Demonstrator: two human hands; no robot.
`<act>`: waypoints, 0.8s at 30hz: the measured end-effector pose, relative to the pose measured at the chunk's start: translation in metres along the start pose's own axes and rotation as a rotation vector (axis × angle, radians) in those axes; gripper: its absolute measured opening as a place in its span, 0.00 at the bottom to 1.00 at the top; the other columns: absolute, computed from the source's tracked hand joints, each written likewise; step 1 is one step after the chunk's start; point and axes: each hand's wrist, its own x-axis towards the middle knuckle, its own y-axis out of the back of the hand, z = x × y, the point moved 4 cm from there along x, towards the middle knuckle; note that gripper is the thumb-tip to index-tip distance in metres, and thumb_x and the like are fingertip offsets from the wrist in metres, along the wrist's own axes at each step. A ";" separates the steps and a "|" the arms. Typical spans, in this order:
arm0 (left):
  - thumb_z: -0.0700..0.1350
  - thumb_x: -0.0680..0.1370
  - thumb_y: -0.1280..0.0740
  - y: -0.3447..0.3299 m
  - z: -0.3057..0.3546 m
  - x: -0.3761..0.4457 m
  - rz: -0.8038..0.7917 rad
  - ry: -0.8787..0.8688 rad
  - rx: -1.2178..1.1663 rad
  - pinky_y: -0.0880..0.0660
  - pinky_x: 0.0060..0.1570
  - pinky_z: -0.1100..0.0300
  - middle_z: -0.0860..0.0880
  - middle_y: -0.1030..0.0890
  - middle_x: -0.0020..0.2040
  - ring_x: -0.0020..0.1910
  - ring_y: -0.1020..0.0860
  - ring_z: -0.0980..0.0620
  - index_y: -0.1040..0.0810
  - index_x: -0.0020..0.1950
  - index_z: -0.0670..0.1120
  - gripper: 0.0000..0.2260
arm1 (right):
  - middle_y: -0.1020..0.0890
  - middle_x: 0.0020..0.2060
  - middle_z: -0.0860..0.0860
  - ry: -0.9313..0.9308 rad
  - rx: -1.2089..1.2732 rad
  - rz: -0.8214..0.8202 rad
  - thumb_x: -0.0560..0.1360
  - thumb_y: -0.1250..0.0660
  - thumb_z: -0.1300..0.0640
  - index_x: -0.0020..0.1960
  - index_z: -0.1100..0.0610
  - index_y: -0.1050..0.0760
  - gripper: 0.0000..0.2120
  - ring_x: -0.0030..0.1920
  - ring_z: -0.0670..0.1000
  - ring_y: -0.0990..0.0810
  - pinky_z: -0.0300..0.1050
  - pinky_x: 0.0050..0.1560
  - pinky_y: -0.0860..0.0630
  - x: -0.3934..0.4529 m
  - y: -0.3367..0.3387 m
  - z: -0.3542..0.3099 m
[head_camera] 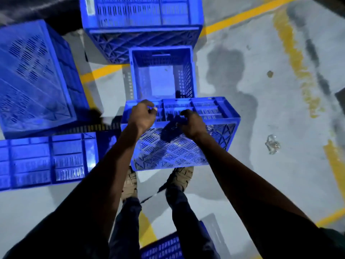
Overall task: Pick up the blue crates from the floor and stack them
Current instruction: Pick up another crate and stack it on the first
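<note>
A blue crate (179, 146) lies tipped on its side in front of my feet, with its lattice bottom facing me. My left hand (142, 116) and my right hand (192, 123) are both at its upper edge. Their fingers curl onto the ribbed side wall, and the right hand casts a shadow on the lattice. Just behind it an upright blue crate (162, 53) stands open and empty on the floor. Its near rim is hidden by the tipped crate.
More blue crates surround me: one at the far top (141, 25), a tipped one at the left (35, 77), one on its side at the lower left (43, 161), one behind my feet (162, 247). Yellow floor lines (242, 15) cross the grey concrete, with wet patches at the right.
</note>
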 end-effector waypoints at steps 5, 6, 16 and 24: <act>0.45 0.79 0.35 -0.039 -0.030 0.025 -0.013 -0.020 0.095 0.28 0.48 0.61 0.40 0.16 0.46 0.49 0.19 0.47 0.20 0.58 0.44 0.11 | 0.27 0.66 0.57 0.095 -0.345 0.011 0.73 0.29 0.46 0.70 0.51 0.30 0.27 0.69 0.62 0.33 0.60 0.64 0.33 0.016 -0.034 0.025; 0.44 0.78 0.36 -0.043 -0.036 0.027 -0.004 -0.018 0.104 0.28 0.48 0.62 0.40 0.16 0.45 0.48 0.19 0.47 0.20 0.57 0.44 0.10 | 0.27 0.65 0.58 0.115 -0.368 0.038 0.74 0.30 0.47 0.69 0.52 0.30 0.26 0.68 0.63 0.33 0.60 0.63 0.34 0.014 -0.037 0.027; 0.47 0.76 0.32 -0.052 -0.050 0.031 0.015 -0.068 0.189 0.25 0.58 0.51 0.40 0.18 0.55 0.57 0.21 0.41 0.24 0.63 0.45 0.16 | 0.18 0.44 0.48 0.000 -0.317 0.071 0.69 0.27 0.47 0.44 0.49 0.22 0.09 0.53 0.58 0.21 0.50 0.50 0.24 -0.036 -0.075 0.081; 0.59 0.69 0.26 -0.109 -0.077 0.020 -0.440 -0.161 0.636 0.34 0.67 0.43 0.40 0.29 0.70 0.69 0.30 0.39 0.35 0.74 0.46 0.38 | 0.17 0.51 0.57 -0.064 -0.496 -0.121 0.73 0.29 0.49 0.56 0.57 0.23 0.16 0.54 0.61 0.18 0.50 0.51 0.24 -0.079 -0.089 0.109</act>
